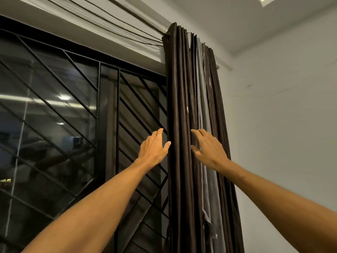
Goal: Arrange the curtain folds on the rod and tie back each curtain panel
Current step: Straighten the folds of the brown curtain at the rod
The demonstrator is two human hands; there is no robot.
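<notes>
A dark brown curtain panel [177, 99] hangs bunched in narrow folds at the right end of a metal rod [135, 14], with a grey lining [201, 84] showing between folds. My left hand [154, 147] is raised at the panel's left edge, fingers reaching behind the outer fold and the thumb touching its front. My right hand [209, 149] lies flat with spread fingers on the middle folds, fingertips at a crease. Neither hand clearly grips cloth. No tie-back is in sight.
A dark window with a black diagonal metal grille [76, 99] fills the left. Thin cords [109, 21] run along the rod toward the curtain top. A white wall [282, 125] stands right of the curtain, ceiling above.
</notes>
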